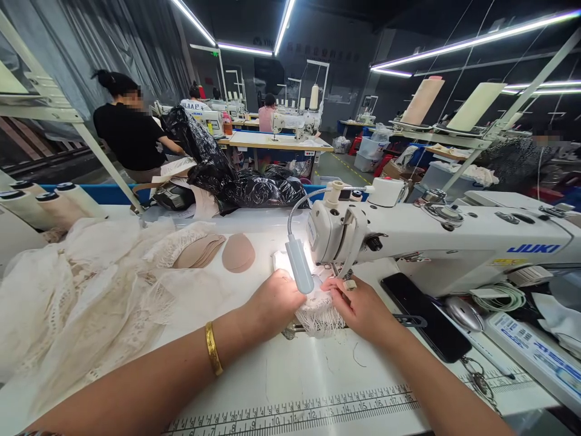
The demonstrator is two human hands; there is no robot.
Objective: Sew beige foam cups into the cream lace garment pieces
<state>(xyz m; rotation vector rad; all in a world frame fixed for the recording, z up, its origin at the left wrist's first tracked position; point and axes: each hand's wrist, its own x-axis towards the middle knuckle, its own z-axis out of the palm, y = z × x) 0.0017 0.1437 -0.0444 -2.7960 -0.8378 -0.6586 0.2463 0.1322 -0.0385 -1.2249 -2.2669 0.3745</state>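
A white sewing machine stands on the table, its needle end over a piece of white fringed lace fabric. My left hand is closed at the left edge of this fabric, its fingertips partly behind the grey lamp head. On the fabric's right side, close to the presser foot, my right hand pinches the edge with thumb and index finger. The lamp lights the cloth brightly. Its head hides part of the stitching spot, so the needle tip cannot be made out.
Sheer cream lace is heaped at the left, beside tan oval pads. A black phone and a white box lie at the right. Black plastic bags sit behind the table. A co-worker sits at the back left.
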